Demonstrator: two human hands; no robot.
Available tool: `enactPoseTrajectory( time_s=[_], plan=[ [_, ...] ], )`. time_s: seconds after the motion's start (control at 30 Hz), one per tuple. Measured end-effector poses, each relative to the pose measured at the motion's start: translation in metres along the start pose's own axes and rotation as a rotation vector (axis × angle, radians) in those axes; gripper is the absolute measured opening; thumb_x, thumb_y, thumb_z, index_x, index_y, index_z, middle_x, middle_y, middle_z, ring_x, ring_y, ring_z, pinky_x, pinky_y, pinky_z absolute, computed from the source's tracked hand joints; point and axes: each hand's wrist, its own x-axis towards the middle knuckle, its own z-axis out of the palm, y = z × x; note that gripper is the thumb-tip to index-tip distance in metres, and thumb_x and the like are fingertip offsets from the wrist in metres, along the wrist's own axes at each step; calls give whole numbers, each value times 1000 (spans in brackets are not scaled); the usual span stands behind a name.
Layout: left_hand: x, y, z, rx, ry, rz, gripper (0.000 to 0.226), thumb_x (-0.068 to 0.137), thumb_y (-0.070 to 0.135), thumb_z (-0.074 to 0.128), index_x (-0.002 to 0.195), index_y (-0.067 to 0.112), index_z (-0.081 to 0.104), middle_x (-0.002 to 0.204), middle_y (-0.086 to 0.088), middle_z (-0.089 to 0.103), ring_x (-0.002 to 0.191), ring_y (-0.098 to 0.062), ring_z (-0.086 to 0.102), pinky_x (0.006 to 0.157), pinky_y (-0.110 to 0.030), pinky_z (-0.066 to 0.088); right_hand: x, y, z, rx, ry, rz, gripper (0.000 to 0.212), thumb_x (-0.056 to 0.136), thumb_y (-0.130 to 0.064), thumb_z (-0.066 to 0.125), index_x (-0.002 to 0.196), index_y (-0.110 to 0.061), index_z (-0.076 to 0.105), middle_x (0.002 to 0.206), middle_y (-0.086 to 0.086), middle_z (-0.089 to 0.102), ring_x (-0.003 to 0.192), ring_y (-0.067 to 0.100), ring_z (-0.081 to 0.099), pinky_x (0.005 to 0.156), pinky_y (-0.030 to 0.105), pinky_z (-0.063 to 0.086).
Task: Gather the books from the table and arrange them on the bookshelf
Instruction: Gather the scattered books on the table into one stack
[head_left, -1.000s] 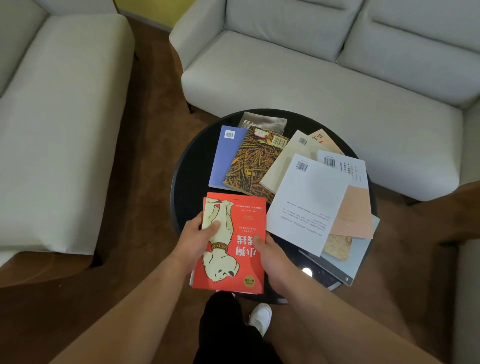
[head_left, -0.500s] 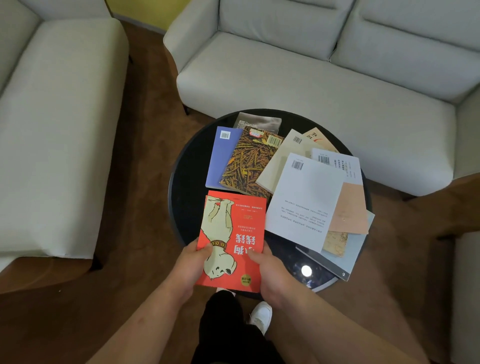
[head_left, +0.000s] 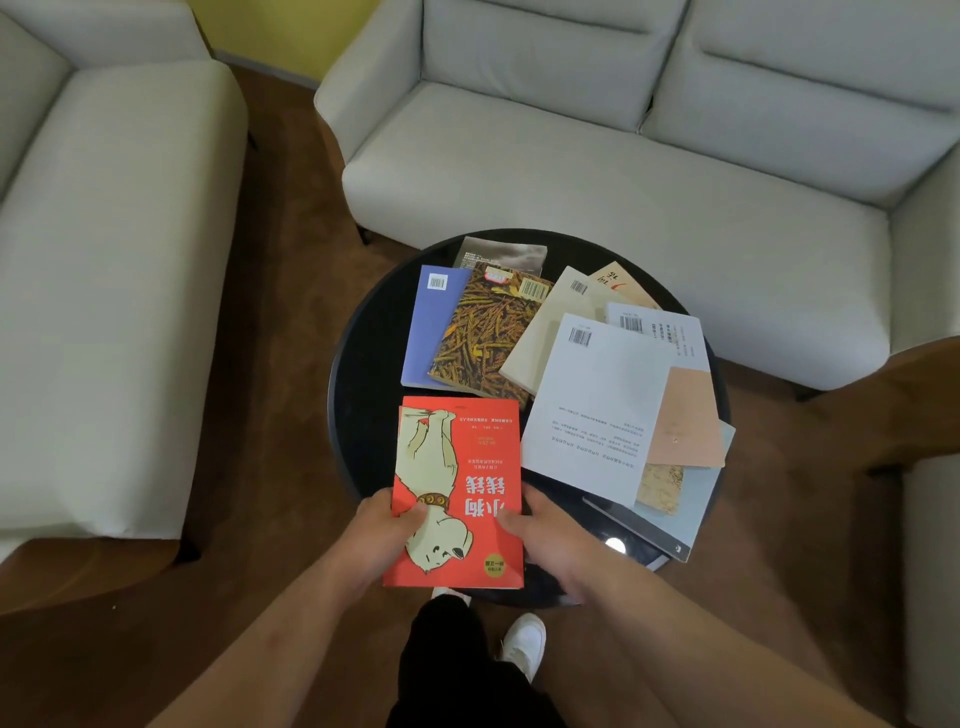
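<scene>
Gripping a red book (head_left: 457, 493) with a cartoon dog on its cover (the print reads upside down from this side), the left hand (head_left: 382, 530) takes its left edge and the right hand (head_left: 545, 527) its right edge. Each thumb lies on the cover and the fingers pass beneath it, so both hands are grasping the book. It sits at the near side of the round black table (head_left: 358, 364), its near end jutting past the rim; whether it rests on the top or is lifted off it I cannot tell.

Further back the other books lie overlapping. A wheat-patterned book (head_left: 488, 338) lies over the right side of a blue book (head_left: 428, 332), with a dark grey book (head_left: 504, 254) behind them. To the right are a cream book (head_left: 543, 338) and a large white book (head_left: 597, 410) with a barcode at its far corner. A small pinkish-tan book (head_left: 685, 421) lies on the white one's right edge, and a pale grey-blue book (head_left: 698, 499) pokes out beneath.

A light grey sofa (head_left: 623, 182) stands beyond the table and another sofa (head_left: 104, 260) to the left, both on brown carpet (head_left: 280, 312). A white shoe (head_left: 524, 642) shows below the table's rim.
</scene>
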Motion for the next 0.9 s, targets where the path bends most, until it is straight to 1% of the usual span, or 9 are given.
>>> enactPoseTrajectory(
  time_s=[0.07, 0.13, 0.2, 0.27, 0.37, 0.5, 0.63, 0.73, 0.9],
  plan=[
    [3, 10, -2, -12, 97, -12, 42, 98, 40, 59, 134, 21, 49, 129, -2, 63, 103, -20, 69, 78, -34, 60, -7, -7, -15, -109, 103, -37, 18, 101, -30, 55, 114, -22, 64, 109, -1, 73, 96, 15, 69, 88, 36, 59],
    [11, 26, -5, 144, 323, 80, 54, 97, 45, 58, 143, 20, 45, 143, -8, 50, 118, -25, 62, 85, -39, 57, -17, -11, -36, -123, 287, -94, 14, 98, -25, 57, 94, -17, 68, 93, 4, 72, 80, 18, 69, 75, 32, 60],
    [19, 53, -1, 262, 506, 305, 45, 97, 43, 57, 135, 19, 54, 136, -9, 49, 124, -25, 53, 95, -42, 50, -27, -13, -63, -149, 526, -196, 20, 97, -25, 58, 85, -14, 69, 83, 2, 70, 75, 19, 67, 70, 36, 60],
    [25, 86, 14, 287, 488, 497, 27, 98, 36, 57, 119, 18, 60, 119, -2, 52, 115, -18, 52, 95, -38, 46, -30, -17, -91, -211, 716, -268, 18, 98, -25, 57, 87, -17, 67, 85, -5, 67, 82, 18, 65, 67, 27, 56],
    [39, 129, 53, 323, 223, 567, 13, 99, 25, 58, 111, 21, 58, 107, 0, 59, 103, -18, 58, 86, -32, 49, -13, -21, -138, -194, 906, -236, 20, 98, -24, 58, 116, -19, 64, 111, -7, 63, 98, 16, 63, 75, 22, 53],
    [68, 158, 98, 495, 46, 456, 28, 96, 35, 63, 107, 9, 61, 98, 0, 66, 92, -21, 63, 62, -26, 44, 21, -11, -192, -242, 816, -2, 39, 99, -30, 53, 136, -16, 51, 134, 6, 57, 112, 27, 61, 92, 42, 57],
    [86, 165, 112, 565, 155, 332, 55, 84, 44, 74, 119, 6, 56, 116, -7, 65, 105, -29, 64, 77, -32, 51, 43, 1, -212, -412, 757, 57, 46, 81, -55, 58, 111, -20, 58, 114, 8, 62, 95, 28, 64, 88, 48, 58],
    [89, 167, 119, 588, 199, 292, 64, 77, 45, 80, 120, 7, 53, 119, -10, 62, 107, -31, 63, 82, -38, 55, 52, -5, -210, -309, 776, 120, 66, 65, -70, 58, 113, -24, 54, 109, 2, 61, 95, 27, 63, 85, 47, 58],
    [90, 169, 129, 620, 242, 269, 64, 76, 41, 82, 120, 6, 51, 120, -11, 63, 109, -33, 63, 86, -40, 56, 57, -11, -210, -280, 853, 191, 80, 65, -68, 72, 124, -20, 46, 117, 4, 61, 105, 29, 63, 89, 47, 57]
  ],
)
